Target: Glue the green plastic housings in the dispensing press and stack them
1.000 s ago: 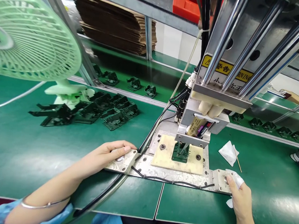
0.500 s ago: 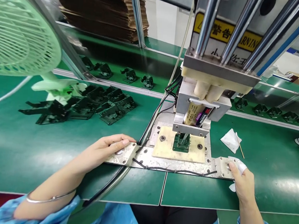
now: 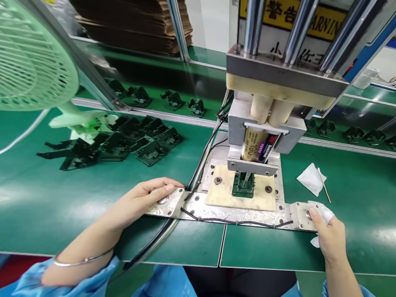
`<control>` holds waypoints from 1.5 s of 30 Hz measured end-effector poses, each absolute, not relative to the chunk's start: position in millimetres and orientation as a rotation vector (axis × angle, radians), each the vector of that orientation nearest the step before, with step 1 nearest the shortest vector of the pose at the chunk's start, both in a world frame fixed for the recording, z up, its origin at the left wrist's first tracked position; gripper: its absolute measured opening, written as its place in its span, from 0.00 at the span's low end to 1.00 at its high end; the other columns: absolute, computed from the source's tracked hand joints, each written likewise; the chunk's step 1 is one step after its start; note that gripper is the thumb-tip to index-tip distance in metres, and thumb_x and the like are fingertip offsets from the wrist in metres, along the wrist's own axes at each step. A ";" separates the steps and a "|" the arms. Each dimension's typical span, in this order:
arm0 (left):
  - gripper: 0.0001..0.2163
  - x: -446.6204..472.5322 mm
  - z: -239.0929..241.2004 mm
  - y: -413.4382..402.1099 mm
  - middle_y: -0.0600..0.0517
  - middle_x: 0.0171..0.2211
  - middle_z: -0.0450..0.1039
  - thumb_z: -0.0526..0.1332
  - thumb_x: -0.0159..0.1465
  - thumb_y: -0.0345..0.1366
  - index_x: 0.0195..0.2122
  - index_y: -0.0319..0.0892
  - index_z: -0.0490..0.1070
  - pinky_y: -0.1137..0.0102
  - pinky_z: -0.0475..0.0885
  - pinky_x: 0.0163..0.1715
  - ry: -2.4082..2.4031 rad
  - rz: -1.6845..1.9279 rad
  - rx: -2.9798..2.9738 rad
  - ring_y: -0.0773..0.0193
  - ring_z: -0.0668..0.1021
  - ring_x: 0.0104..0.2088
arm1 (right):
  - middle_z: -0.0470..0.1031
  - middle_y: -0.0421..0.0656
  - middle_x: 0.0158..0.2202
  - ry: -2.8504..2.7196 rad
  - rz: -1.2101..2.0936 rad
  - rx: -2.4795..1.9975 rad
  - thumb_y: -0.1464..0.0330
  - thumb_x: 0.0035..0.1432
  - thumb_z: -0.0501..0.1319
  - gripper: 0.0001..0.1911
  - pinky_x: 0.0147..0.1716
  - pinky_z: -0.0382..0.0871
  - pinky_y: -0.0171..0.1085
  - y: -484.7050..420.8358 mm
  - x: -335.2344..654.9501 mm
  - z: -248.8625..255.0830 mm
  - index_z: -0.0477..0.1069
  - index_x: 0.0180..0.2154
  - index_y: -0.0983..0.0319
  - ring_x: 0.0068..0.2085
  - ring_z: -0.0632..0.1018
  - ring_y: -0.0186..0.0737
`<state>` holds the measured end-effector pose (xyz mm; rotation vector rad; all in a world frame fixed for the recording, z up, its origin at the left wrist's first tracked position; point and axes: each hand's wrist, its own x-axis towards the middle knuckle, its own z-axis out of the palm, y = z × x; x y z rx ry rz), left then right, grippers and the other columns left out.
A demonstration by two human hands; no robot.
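My left hand [image 3: 140, 198] lies flat on the left metal button plate [image 3: 170, 203], fingers stretched over the round button. At the other end, my right hand [image 3: 327, 232] presses its thumb on the right button plate [image 3: 302, 215] and pinches a piece of white cloth [image 3: 324, 216]. Between them a dark green plastic part [image 3: 243, 186] sits on a cream fixture block [image 3: 223, 195]. The press head with an adhesive cartridge [image 3: 257, 146] is down on that part.
A pile of dark green plastic parts [image 3: 117, 143] lies at left beside a light green fan [image 3: 24, 64]. More such parts [image 3: 174, 100] ride on the belt behind. A white wipe [image 3: 311, 178] and a wooden stick [image 3: 324, 186] lie at right. Black cables [image 3: 196, 175] run from the machine.
Both hands stay on their buttons and the press head stays down on the part. Only the camera view has shifted downward and slightly right.
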<state>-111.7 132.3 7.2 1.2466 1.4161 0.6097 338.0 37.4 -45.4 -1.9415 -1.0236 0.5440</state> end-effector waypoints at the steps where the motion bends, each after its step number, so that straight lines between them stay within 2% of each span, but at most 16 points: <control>1: 0.27 -111.2 7.8 132.2 0.53 0.30 0.73 0.67 0.56 0.60 0.41 0.39 0.76 0.74 0.63 0.30 1.410 0.614 1.242 0.64 0.70 0.29 | 0.83 0.49 0.35 -1.027 0.544 -1.934 0.43 0.46 0.66 0.29 0.34 0.76 0.43 37.7 337.5 -45.0 0.82 0.35 0.62 0.38 0.83 0.55; 10: 0.22 -110.4 12.5 133.4 0.55 0.32 0.78 0.69 0.56 0.57 0.39 0.42 0.79 0.75 0.66 0.30 1.463 0.625 1.231 0.63 0.73 0.31 | 0.83 0.51 0.37 -1.059 0.520 -1.863 0.45 0.48 0.66 0.29 0.40 0.77 0.47 39.5 333.7 -42.7 0.82 0.38 0.63 0.40 0.83 0.56; 12: 0.20 -110.9 7.0 132.0 0.54 0.36 0.78 0.69 0.58 0.55 0.43 0.44 0.78 0.75 0.67 0.31 1.459 0.668 1.294 0.61 0.75 0.33 | 0.83 0.51 0.38 -1.055 0.524 -1.862 0.45 0.48 0.66 0.29 0.41 0.77 0.47 39.2 334.0 -42.7 0.82 0.38 0.63 0.41 0.83 0.57; 13: 0.21 -110.8 2.7 131.1 0.53 0.40 0.78 0.67 0.60 0.53 0.49 0.46 0.76 0.74 0.68 0.33 1.441 0.744 1.348 0.60 0.76 0.36 | 0.83 0.51 0.38 -1.049 0.525 -1.870 0.44 0.47 0.66 0.29 0.41 0.77 0.47 38.9 334.3 -42.9 0.82 0.38 0.63 0.41 0.83 0.57; 14: 0.24 -110.4 -2.4 130.3 0.51 0.46 0.76 0.66 0.62 0.52 0.57 0.50 0.70 0.73 0.70 0.36 1.415 0.849 1.412 0.59 0.77 0.38 | 0.83 0.51 0.38 -1.043 0.526 -1.879 0.44 0.47 0.66 0.29 0.42 0.76 0.48 38.6 334.7 -43.1 0.82 0.38 0.62 0.42 0.83 0.57; 16: 0.32 -109.1 -13.7 129.2 0.48 0.56 0.68 0.60 0.67 0.50 0.70 0.61 0.49 0.69 0.71 0.41 1.345 1.082 1.536 0.59 0.78 0.41 | 0.84 0.50 0.38 -1.032 0.522 -1.897 0.44 0.46 0.67 0.30 0.42 0.76 0.48 38.2 335.3 -43.5 0.82 0.38 0.62 0.41 0.83 0.57; 18: 0.34 -108.3 -23.4 129.3 0.47 0.61 0.61 0.55 0.70 0.50 0.70 0.69 0.32 0.64 0.72 0.44 1.285 1.212 1.613 0.61 0.79 0.39 | 0.84 0.50 0.37 -1.030 0.512 -1.907 0.44 0.46 0.67 0.30 0.41 0.77 0.47 37.9 335.5 -43.5 0.82 0.38 0.62 0.41 0.83 0.57; 20: 0.34 -109.2 -28.8 130.2 0.47 0.62 0.60 0.52 0.70 0.52 0.70 0.71 0.28 0.62 0.73 0.44 1.257 1.245 1.631 0.62 0.79 0.37 | 0.84 0.50 0.37 -1.039 0.507 -1.907 0.44 0.46 0.67 0.30 0.40 0.77 0.46 37.8 335.2 -42.6 0.82 0.38 0.62 0.40 0.83 0.56; 22: 0.32 -112.8 -28.4 131.0 0.46 0.59 0.65 0.50 0.71 0.53 0.71 0.66 0.33 0.61 0.73 0.44 1.272 1.169 1.622 0.59 0.79 0.38 | 0.84 0.50 0.37 -1.053 0.511 -1.898 0.44 0.47 0.66 0.29 0.39 0.77 0.45 37.7 334.7 -41.0 0.82 0.38 0.62 0.40 0.83 0.55; 25: 0.26 -120.8 -17.7 131.5 0.44 0.53 0.72 0.53 0.70 0.54 0.65 0.50 0.60 0.58 0.70 0.53 1.354 0.905 1.707 0.50 0.77 0.49 | 0.84 0.49 0.37 -1.061 0.509 -1.906 0.44 0.48 0.66 0.28 0.37 0.77 0.44 37.4 333.8 -38.7 0.82 0.37 0.61 0.39 0.83 0.54; 26: 0.25 -122.4 -11.7 131.7 0.43 0.54 0.72 0.54 0.69 0.53 0.62 0.47 0.65 0.56 0.67 0.58 1.380 0.859 1.754 0.47 0.75 0.54 | 0.84 0.49 0.36 -1.059 0.510 -1.917 0.44 0.48 0.65 0.29 0.36 0.77 0.43 37.2 333.6 -38.2 0.82 0.37 0.61 0.39 0.83 0.54; 29: 0.25 -115.9 11.1 133.1 0.44 0.61 0.66 0.57 0.68 0.51 0.63 0.47 0.62 0.53 0.60 0.65 1.445 0.911 1.893 0.46 0.68 0.62 | 0.84 0.49 0.36 -1.054 0.531 -1.950 0.43 0.47 0.65 0.30 0.35 0.76 0.43 36.6 333.5 -37.4 0.82 0.36 0.61 0.38 0.83 0.55; 34: 0.41 -58.6 43.9 143.4 0.44 0.63 0.63 0.68 0.58 0.51 0.68 0.52 0.50 0.55 0.75 0.51 1.428 0.620 1.918 0.44 0.68 0.63 | 0.83 0.49 0.36 -1.063 0.536 -1.979 0.41 0.47 0.64 0.30 0.35 0.75 0.43 35.7 334.7 -38.2 0.82 0.35 0.61 0.38 0.82 0.54; 37: 0.47 -18.8 44.8 156.3 0.40 0.63 0.63 0.73 0.51 0.52 0.68 0.47 0.51 0.49 0.71 0.57 1.203 0.469 1.890 0.43 0.71 0.60 | 0.83 0.48 0.34 -1.066 0.532 -1.990 0.42 0.48 0.64 0.29 0.32 0.74 0.41 35.3 334.7 -38.3 0.81 0.34 0.61 0.36 0.82 0.53; 41: 0.33 8.1 34.5 170.2 0.38 0.54 0.71 0.72 0.53 0.49 0.56 0.40 0.65 0.46 0.70 0.57 1.071 0.475 1.818 0.46 0.76 0.54 | 0.83 0.46 0.30 -1.105 0.526 -1.949 0.43 0.50 0.64 0.27 0.30 0.74 0.39 34.9 332.4 -35.8 0.81 0.32 0.61 0.33 0.82 0.50; 45: 0.25 10.9 38.3 172.2 0.44 0.46 0.75 0.73 0.53 0.46 0.47 0.41 0.69 0.54 0.73 0.54 0.999 0.543 1.615 0.53 0.78 0.48 | 0.82 0.46 0.30 -1.158 0.528 -1.896 0.46 0.53 0.64 0.25 0.29 0.73 0.37 34.5 330.7 -33.5 0.81 0.33 0.61 0.32 0.81 0.48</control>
